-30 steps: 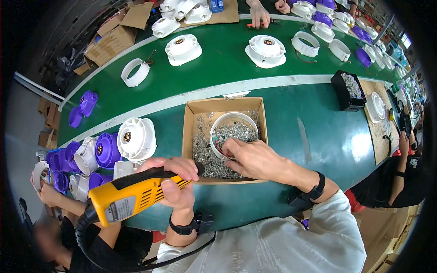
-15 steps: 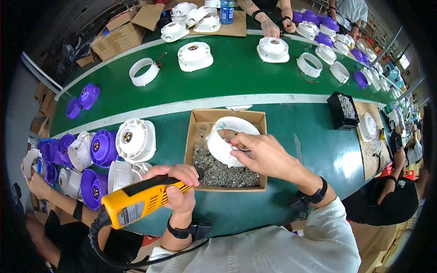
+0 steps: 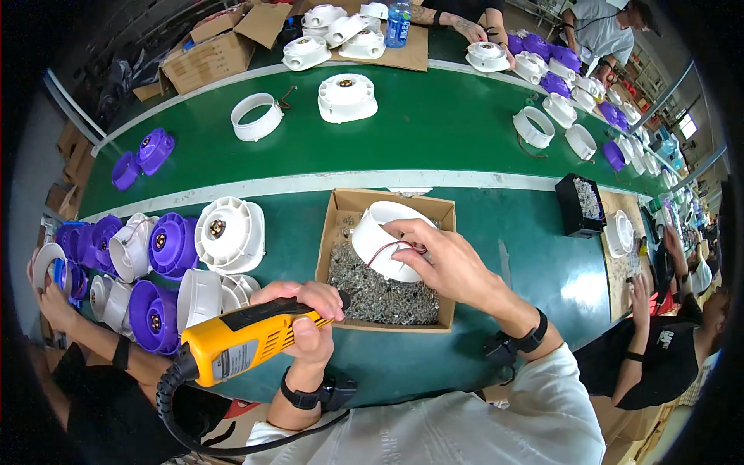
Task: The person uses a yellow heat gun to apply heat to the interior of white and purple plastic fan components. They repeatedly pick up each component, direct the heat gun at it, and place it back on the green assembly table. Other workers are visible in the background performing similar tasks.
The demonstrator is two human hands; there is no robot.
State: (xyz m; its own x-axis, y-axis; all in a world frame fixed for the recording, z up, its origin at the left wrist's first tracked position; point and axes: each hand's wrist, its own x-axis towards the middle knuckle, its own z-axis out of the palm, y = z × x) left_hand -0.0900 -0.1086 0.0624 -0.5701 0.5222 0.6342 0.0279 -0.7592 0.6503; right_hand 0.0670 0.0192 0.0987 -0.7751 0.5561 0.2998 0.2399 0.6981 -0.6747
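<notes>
So the person's left hand [image 3: 306,310] sits a bit below and left of center in the frame, fingers wrapped right around the front end of a yellow tool [image 3: 232,345] with black trim. The grip is closed on it. The tool's fat end points to the lower left, and a thick black cord [image 3: 174,418] loops off it toward the bottom edge.

The right hand [image 3: 446,260] is just right of center, with thumb and fingers in a narrow pinch on the right side of a white ring [image 3: 368,239]. A red wire [image 3: 380,253] runs across the ring to the fingertips; can't really tell how much of it is actually pinched. The ring is tilted, around mid-frame, over a cardboard tray [image 3: 328,240] with loads of tiny metal bits [image 3: 380,301] in it. Can't tell if the ring touches them.

Left side of the frame is crowded: a big white housing [image 3: 230,236] right next to a purple housing [image 3: 172,246], plus more of both colors. At the far left a co-worker's hand [image 3: 56,302] has hold of another ring [image 3: 46,260]. Over on the right there's a black bin [image 3: 575,218] of small metal parts on the green table [image 3: 535,240].
</notes>
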